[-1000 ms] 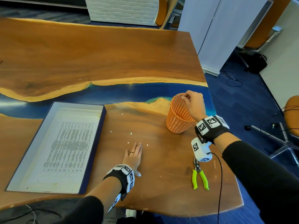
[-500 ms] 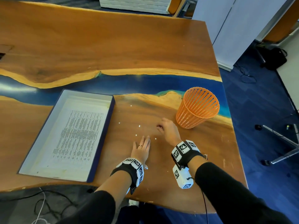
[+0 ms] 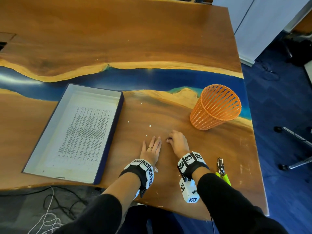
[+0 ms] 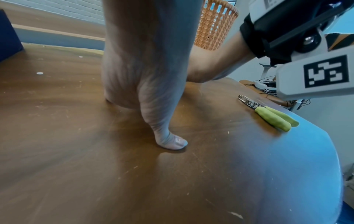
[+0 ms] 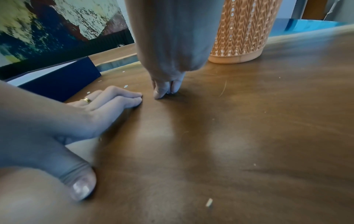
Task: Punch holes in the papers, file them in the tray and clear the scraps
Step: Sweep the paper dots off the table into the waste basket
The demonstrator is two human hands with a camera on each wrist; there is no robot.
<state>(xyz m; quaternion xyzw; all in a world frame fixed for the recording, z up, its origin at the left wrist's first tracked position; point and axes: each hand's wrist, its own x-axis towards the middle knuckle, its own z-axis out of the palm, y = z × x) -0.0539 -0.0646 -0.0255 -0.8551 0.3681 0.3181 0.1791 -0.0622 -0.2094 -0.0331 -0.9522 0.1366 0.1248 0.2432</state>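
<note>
white papers [image 3: 81, 132] are filed in tray [image 3: 109, 137]; scraps [image 3: 150, 125] are left on desk [image 3: 168, 39]. left hand [image 3: 151, 150] is laid flat, right hand [image 3: 178, 143] is pinched, its hold unclear.

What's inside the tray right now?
The tray holds printed paper, lying flat. Only the top sheet shows; any sheets beneath it are covered, and its punched holes are too small to make out.

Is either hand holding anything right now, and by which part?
Left hand: nothing, flat on the table. Right hand: fingertips pinched together at the table; a scrap between them cannot be made out.
</note>
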